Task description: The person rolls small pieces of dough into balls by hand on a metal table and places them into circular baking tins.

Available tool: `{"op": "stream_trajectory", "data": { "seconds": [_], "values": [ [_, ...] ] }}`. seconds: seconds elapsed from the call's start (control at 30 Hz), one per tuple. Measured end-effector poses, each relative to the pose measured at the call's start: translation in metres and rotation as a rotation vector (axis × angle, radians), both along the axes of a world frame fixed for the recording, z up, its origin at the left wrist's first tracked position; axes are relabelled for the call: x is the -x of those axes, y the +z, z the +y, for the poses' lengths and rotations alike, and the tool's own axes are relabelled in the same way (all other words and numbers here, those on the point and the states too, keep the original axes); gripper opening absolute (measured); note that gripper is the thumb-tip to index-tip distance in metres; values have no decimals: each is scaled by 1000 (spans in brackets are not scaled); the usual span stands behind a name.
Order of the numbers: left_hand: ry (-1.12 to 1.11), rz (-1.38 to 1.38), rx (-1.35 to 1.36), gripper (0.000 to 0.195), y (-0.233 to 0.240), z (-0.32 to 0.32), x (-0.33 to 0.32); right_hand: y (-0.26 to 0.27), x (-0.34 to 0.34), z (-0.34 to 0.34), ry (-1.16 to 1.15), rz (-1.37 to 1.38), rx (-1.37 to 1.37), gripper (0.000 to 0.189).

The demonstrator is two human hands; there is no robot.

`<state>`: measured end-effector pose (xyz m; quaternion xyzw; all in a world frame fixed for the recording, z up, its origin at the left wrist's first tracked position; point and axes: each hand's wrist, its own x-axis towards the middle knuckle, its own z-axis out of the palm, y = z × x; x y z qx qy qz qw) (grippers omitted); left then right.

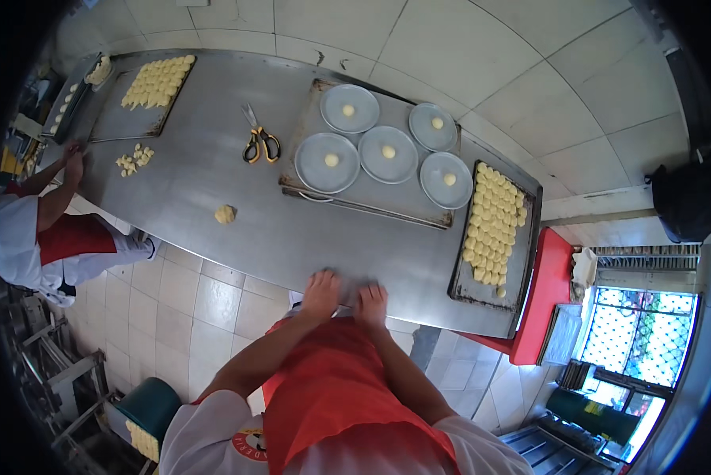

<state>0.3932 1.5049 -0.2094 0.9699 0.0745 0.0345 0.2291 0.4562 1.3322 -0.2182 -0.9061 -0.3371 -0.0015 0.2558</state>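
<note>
My left hand (322, 293) lies palm down at the near edge of the steel table (260, 237), fingers bent on the metal. Beside it, my right hand (371, 301) rests at the same edge, slightly blurred. Whether anything is under either palm is hidden. A lump of dough (225, 214) sits up and to the left. Beyond my hands, round metal pans (328, 179) each hold one dough ball (388, 152), on an upturned or stacked baking tray (379, 217). Scissors with black and yellow handles (261, 144) lie left of the pans. At right, a dark tray (483, 294) holds rows of dough balls (490, 225).
A co-worker (64, 231) stands at the table's left end, hands near small dough pieces (134, 160). Another tray (124, 133) of dough balls lies behind them. A tiled wall (450, 59) borders the back. A green bin (149, 407) and metal racks stand behind at lower left.
</note>
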Motion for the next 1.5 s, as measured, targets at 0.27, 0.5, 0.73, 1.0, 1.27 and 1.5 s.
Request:
{"op": "stream_trajectory", "data": {
  "seconds": [0.27, 0.5, 0.73, 1.0, 1.27, 1.5],
  "values": [
    [408, -161, -56, 20, 11, 107, -85, 31, -105, 37, -363, -147, 82, 19],
    [27, -107, 64, 25, -12, 44, 7, 15, -12, -30, 14, -33, 40, 17],
    [524, -179, -74, 31, -4, 95, -101, 29, -149, -6, -428, -149, -17, 11],
    [303, 33, 211, 15, 29, 50, -26, 37, -62, -5, -251, 117, -32, 7],
    [334, -151, 466, 37, 117, 162, -131, 118, -148, 137, -103, 392, -384, 28],
    [261, -111, 365, 71, 63, 187, -220, 85, -207, 241, -122, 255, -191, 48]
  ]
}}
